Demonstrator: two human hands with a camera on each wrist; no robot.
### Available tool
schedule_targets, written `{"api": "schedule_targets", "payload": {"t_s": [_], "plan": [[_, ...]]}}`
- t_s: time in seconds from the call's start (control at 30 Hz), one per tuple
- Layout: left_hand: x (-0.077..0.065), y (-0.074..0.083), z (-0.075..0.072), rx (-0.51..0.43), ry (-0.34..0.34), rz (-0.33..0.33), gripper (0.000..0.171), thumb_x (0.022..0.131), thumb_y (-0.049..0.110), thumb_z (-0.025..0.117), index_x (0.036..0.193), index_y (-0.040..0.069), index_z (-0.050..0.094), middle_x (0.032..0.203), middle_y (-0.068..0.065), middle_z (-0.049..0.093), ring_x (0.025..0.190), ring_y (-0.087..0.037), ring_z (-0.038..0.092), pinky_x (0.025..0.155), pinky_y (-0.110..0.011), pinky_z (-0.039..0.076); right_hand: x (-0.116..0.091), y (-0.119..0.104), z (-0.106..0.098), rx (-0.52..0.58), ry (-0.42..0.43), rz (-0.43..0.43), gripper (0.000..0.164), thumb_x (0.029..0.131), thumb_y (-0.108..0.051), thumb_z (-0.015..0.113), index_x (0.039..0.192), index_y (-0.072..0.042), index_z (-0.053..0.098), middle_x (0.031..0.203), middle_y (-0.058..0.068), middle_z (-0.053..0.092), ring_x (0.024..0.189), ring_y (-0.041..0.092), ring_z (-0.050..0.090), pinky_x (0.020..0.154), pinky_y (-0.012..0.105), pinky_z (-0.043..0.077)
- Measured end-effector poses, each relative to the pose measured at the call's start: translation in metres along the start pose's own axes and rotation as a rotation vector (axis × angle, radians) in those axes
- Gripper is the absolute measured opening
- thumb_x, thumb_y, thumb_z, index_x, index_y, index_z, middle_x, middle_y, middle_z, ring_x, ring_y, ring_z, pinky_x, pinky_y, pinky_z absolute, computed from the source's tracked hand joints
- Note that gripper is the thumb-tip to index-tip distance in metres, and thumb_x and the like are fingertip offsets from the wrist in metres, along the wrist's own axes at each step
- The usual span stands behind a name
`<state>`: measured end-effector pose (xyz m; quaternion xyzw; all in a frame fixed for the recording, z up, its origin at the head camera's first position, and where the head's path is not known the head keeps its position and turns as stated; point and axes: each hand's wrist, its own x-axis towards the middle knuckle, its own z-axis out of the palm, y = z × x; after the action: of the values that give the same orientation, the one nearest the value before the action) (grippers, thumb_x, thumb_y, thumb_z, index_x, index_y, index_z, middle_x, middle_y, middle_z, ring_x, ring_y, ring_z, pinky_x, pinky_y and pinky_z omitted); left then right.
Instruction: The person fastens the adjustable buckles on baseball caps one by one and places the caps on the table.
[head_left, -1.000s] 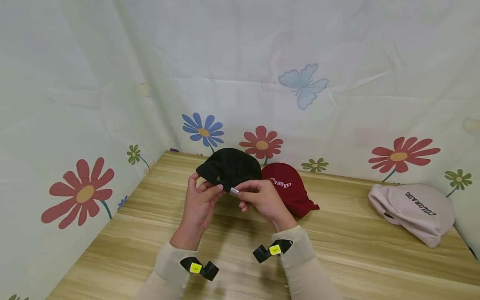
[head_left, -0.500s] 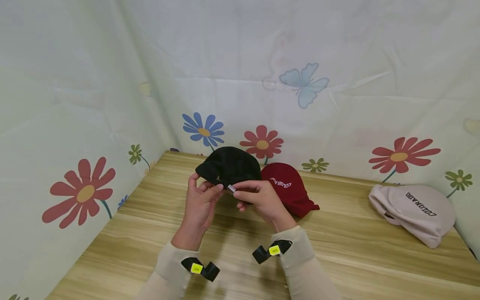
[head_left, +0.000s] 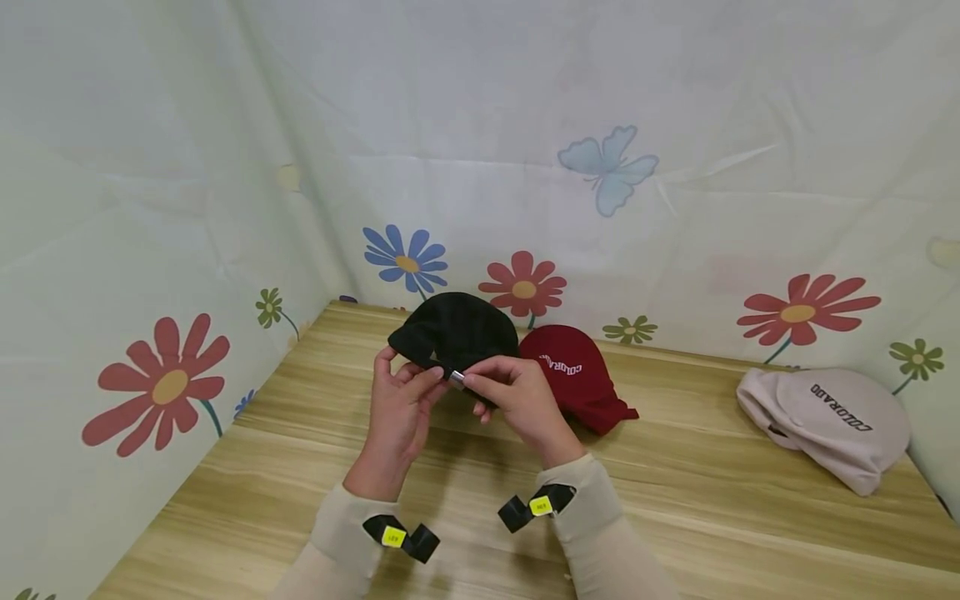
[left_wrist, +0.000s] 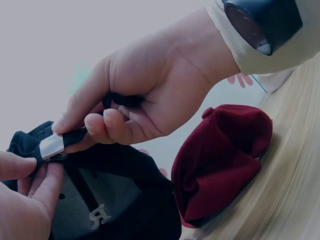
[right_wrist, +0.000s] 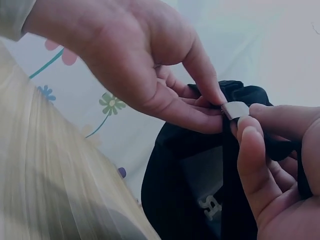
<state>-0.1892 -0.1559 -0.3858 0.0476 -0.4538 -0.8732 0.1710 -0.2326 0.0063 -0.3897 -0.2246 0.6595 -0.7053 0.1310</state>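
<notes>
The right hand (head_left: 517,400) and metal clasp (head_left: 457,380) now sit nearer the left hand (head_left: 399,410), toward the bench's left edge (head_left: 217,458).

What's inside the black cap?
Inside the black cap: grey lining, a dark band and a pale letter-like mark. The rest is covered by the cap's fabric and the left hand.
</notes>
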Motion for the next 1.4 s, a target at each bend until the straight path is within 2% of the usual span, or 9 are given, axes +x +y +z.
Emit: {"api": "schedule_targets", "payload": {"t_s": [0.17, 0.4, 0.67, 0.9, 1.03, 1.17, 1.4], "plan": [[0.001, 0.0, 0.0, -0.024, 0.016, -0.009, 0.055, 0.087, -0.019, 0.053, 0.12, 0.022, 0.038, 0.081, -0.003, 0.059, 0.066, -0.013, 0.064, 0.07, -0.03, 0.06, -0.002, -0.003, 0.003, -0.079, 0.035, -0.026, 0.022, 0.086, -0.026, 0.073, 0.1, -0.009, 0.073, 0.088, 0.011, 0.069, 0.059, 0.019, 0.062, 0.061, 0.035, 0.059], [0.001, -0.001, -0.001, -0.053, 0.017, -0.017, 0.055, 0.086, -0.021, 0.052, 0.118, 0.021, 0.039, 0.084, -0.003, 0.06, 0.071, -0.015, 0.067, 0.07, -0.03, 0.06, -0.003, -0.004, 0.004, -0.153, 0.083, -0.034, 0.016, 0.087, -0.023, 0.072, 0.098, -0.012, 0.073, 0.087, 0.011, 0.069, 0.06, 0.022, 0.062, 0.06, 0.031, 0.059], [0.002, -0.003, 0.002, -0.075, 0.023, -0.029, 0.055, 0.086, -0.022, 0.051, 0.118, 0.021, 0.038, 0.085, -0.004, 0.058, 0.074, -0.016, 0.068, 0.07, -0.03, 0.06, -0.003, -0.006, 0.005, -0.172, 0.128, -0.059, 0.016, 0.087, -0.016, 0.072, 0.1, -0.007, 0.072, 0.088, 0.018, 0.069, 0.06, 0.023, 0.061, 0.061, 0.031, 0.059], [0.002, -0.005, 0.001, -0.091, 0.042, -0.068, 0.055, 0.088, -0.021, 0.05, 0.119, 0.023, 0.037, 0.089, -0.005, 0.059, 0.078, -0.015, 0.069, 0.072, -0.03, 0.06, -0.014, -0.027, 0.015, -0.196, 0.167, -0.113, 0.014, 0.087, -0.011, 0.071, 0.097, -0.001, 0.071, 0.084, 0.025, 0.067, 0.062, 0.027, 0.061, 0.061, 0.029, 0.059], [0.001, -0.006, 0.001, -0.106, 0.043, -0.082, 0.055, 0.088, -0.02, 0.049, 0.12, 0.023, 0.036, 0.092, -0.005, 0.06, 0.078, -0.014, 0.069, 0.072, -0.029, 0.06, -0.017, -0.031, 0.017, -0.2, 0.186, -0.124, 0.013, 0.087, -0.011, 0.072, 0.095, 0.0, 0.071, 0.084, 0.026, 0.066, 0.063, 0.029, 0.062, 0.06, 0.03, 0.059], [0.001, -0.006, 0.001, -0.121, 0.044, -0.059, 0.056, 0.088, -0.021, 0.05, 0.12, 0.024, 0.037, 0.09, -0.004, 0.058, 0.078, -0.015, 0.069, 0.072, -0.03, 0.06, -0.011, -0.021, 0.012, -0.211, 0.182, -0.095, 0.015, 0.087, -0.015, 0.072, 0.096, -0.003, 0.071, 0.086, 0.025, 0.067, 0.064, 0.03, 0.062, 0.063, 0.035, 0.059], [0.004, -0.001, 0.0, -0.153, 0.095, -0.044, 0.056, 0.088, -0.02, 0.051, 0.121, 0.023, 0.036, 0.087, -0.005, 0.055, 0.074, -0.017, 0.069, 0.072, -0.032, 0.06, 0.001, 0.002, -0.002, -0.213, 0.187, -0.035, 0.016, 0.084, -0.021, 0.076, 0.096, -0.01, 0.073, 0.084, 0.022, 0.069, 0.064, 0.03, 0.065, 0.067, 0.047, 0.059]]}}
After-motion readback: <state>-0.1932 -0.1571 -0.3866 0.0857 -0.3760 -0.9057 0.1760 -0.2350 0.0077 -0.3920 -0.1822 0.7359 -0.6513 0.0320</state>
